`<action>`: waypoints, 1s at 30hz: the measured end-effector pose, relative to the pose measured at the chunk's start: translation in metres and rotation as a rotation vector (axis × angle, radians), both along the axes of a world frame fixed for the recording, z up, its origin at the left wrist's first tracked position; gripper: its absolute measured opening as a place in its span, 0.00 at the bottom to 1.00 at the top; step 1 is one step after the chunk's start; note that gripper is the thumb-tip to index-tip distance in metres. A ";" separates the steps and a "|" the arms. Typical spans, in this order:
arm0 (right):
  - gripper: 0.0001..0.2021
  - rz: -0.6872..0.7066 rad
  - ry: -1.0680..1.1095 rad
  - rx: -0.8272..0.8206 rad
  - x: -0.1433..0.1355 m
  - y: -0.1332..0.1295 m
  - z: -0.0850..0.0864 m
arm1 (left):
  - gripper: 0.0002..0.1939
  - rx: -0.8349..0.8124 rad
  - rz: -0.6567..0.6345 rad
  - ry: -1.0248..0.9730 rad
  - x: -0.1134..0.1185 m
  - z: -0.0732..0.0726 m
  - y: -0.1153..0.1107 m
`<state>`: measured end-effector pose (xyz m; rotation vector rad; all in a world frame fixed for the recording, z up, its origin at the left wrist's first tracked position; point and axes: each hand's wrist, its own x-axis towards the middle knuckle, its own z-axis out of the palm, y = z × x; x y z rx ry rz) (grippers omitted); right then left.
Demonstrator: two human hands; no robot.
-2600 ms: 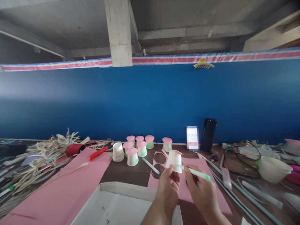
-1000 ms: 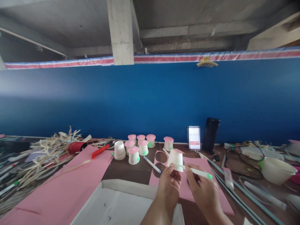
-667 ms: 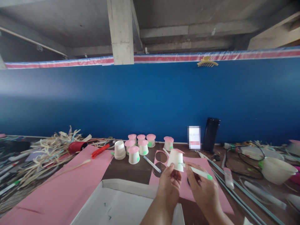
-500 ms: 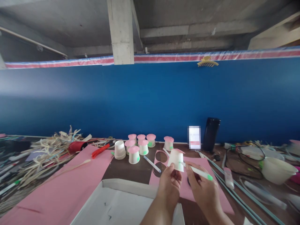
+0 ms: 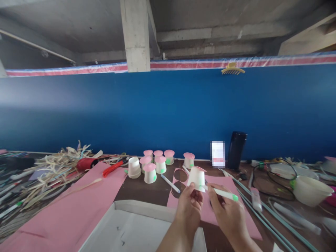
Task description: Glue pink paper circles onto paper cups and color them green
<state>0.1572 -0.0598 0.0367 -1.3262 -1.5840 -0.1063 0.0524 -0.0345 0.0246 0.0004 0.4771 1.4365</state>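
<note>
My left hand [image 5: 190, 203] is closed around the lower part of an upside-down white paper cup [image 5: 194, 177] with a pink paper disc on top. In my right hand [image 5: 228, 211] is a white marker pen [image 5: 222, 193] with a green end, its tip touching the cup's right side near the rim. A green patch shows on that side of the cup. Beyond, several upturned cups [image 5: 150, 174] with pink discs and green marks stand together. A plain white cup [image 5: 134, 168] is left of them. Another marker [image 5: 170, 183] lies near the pink sheet with cut-out circles [image 5: 223, 218].
A white box lid [image 5: 143, 206] lies in front. At left are a large pink sheet [image 5: 70, 206], red scissors or pliers-like handles [image 5: 112, 169] and a heap of pale strips [image 5: 60, 164]. A black bottle [image 5: 237, 150], tubes and a white bowl [image 5: 312, 189] are at right.
The marker tip has moved slightly down along the cup toward its rim, and the green patch on the cup is larger. The left hand has barely moved.
</note>
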 end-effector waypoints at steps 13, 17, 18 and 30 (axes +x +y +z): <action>0.19 -0.006 -0.022 -0.014 0.000 0.000 -0.001 | 0.03 -0.008 0.005 -0.013 0.000 -0.002 0.002; 0.18 0.016 -0.001 0.008 0.000 0.000 -0.001 | 0.03 -0.004 -0.003 -0.001 0.001 -0.002 0.002; 0.18 0.024 0.014 0.015 0.000 0.000 -0.002 | 0.03 -0.008 -0.007 0.001 0.001 -0.002 0.001; 0.12 0.066 0.039 0.144 0.001 0.005 -0.007 | 0.03 -0.005 0.010 0.005 0.003 -0.002 0.000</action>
